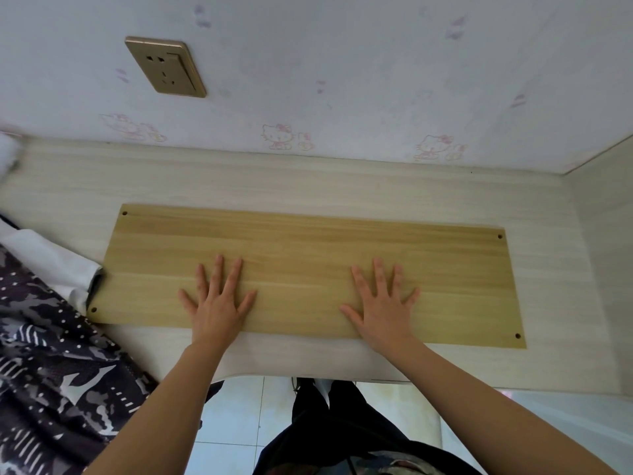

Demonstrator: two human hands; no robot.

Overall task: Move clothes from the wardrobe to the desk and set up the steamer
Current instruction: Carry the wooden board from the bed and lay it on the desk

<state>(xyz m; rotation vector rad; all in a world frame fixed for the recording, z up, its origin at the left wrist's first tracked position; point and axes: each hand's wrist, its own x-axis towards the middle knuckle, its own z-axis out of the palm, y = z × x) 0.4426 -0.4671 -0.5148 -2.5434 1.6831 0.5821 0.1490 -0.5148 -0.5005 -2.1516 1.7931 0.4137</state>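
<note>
A yellow wooden board (308, 248) with small holes at its corners lies flat on the pale desk (239, 186). My left hand (217, 299) rests palm down on the board's near left part, fingers spread and straight. My right hand (383, 305) lies flat on the near right part in the same way. Neither hand holds anything. A dark patterned garment (51, 354) with a white lining drapes over the desk's left end, touching the board's left edge. No steamer or wardrobe is in view.
A gold wall socket (166, 66) sits on the cartoon-print wallpaper above the desk's left half. A side panel (603, 255) closes the desk on the right. Below the desk edge are pale floor tiles (236, 416) and my dark trousers.
</note>
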